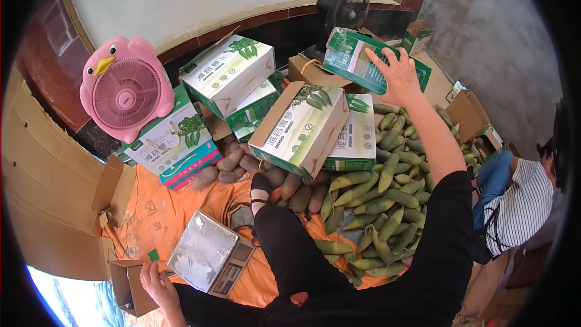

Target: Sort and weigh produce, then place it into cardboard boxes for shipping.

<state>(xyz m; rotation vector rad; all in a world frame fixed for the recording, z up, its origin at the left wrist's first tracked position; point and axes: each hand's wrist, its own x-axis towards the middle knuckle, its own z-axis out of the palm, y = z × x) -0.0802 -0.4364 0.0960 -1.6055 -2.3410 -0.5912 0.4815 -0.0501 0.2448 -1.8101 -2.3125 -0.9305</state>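
My right hand [394,77] reaches up to the back, its fingers spread over a green and white printed carton [348,63] that lies tilted. Whether the fingers bear on it firmly I cannot tell. Low on the left, my left hand [158,286] has its fingers stretched out beside a small open brown cardboard box [138,290]. A small green square [154,255] sits just beyond those fingertips; contact is unclear. Close to this hand stands a digital scale [204,252] with a bare, scuffed metal plate. Many green radishes [390,206] are heaped below my right arm.
White and green cartons [301,124] are stacked ahead, with brownish-red root vegetables [295,191] before them. A pink bird-shaped fan [126,94] stands left, a black fan [348,9] behind. An orange sheet [151,200] covers the floor. Another person [521,206] is at the right.
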